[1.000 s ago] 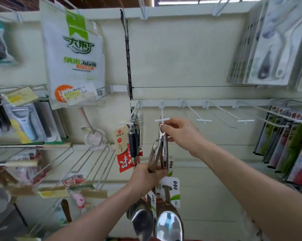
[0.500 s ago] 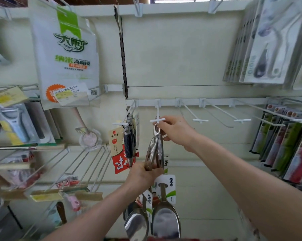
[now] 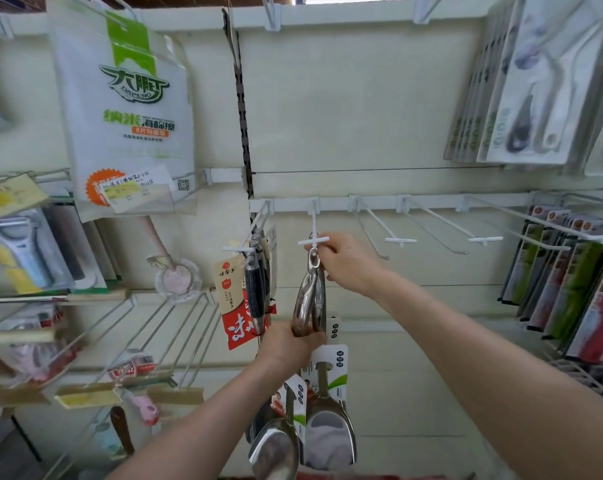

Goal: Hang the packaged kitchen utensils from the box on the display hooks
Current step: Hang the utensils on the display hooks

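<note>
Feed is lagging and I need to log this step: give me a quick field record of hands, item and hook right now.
item: steel scoops, two, card tags on, bowls down
left hand: grips the handles low
right hand: fingers pinch the handle top
target hook: handle top at its white tip; threaded on or not, cannot tell
left neighbour: dark-handled utensils, hanging
free hooks: to the right, bare

The scoops [image 3: 331, 441] are polished metal, mirror-glossy in bowl and handle alike, their card sleeves [image 3: 338, 370] smooth printed paper, the display hook [image 3: 313, 241] wire under a matt white coat (its cross-tip looks plastic), and the hanging bag [image 3: 127, 109] slick, shiny plastic film.
</note>
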{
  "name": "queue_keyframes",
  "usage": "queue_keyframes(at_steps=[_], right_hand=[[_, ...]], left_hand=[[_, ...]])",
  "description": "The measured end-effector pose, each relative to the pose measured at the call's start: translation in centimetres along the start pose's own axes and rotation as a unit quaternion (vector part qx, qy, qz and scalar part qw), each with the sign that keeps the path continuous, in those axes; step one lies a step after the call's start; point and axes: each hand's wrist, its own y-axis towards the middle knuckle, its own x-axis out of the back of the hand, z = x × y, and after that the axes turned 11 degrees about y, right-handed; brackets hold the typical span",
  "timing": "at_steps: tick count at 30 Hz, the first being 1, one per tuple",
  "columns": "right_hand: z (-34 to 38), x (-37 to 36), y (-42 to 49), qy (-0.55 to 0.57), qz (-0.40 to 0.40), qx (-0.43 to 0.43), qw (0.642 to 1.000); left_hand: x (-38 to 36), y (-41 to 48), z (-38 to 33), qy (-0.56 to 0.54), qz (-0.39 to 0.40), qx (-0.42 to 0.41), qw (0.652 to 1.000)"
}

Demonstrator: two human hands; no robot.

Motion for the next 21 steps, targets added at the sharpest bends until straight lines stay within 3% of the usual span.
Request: queue_keyframes(at_steps=[5,10,21], right_hand=[[-0.6,-0.1,-0.3,-0.056,-0.006,0.025,0.998],[-0.7,-0.7,-0.4,-0.112,-0.028,0.019,0.993],[-1.2,-1.1,-1.1,-0.070,-0.040,0.005,0.997]], left_hand=[[-1.0,1.0,-0.4,-0.014,-0.038,-0.037,0.999],[-1.6,1.5,-0.4,-0.033,-0.027,-0.057,0.997],[-0.7,1.4,0.8,-0.007,-0.014,-0.063,0.998]])
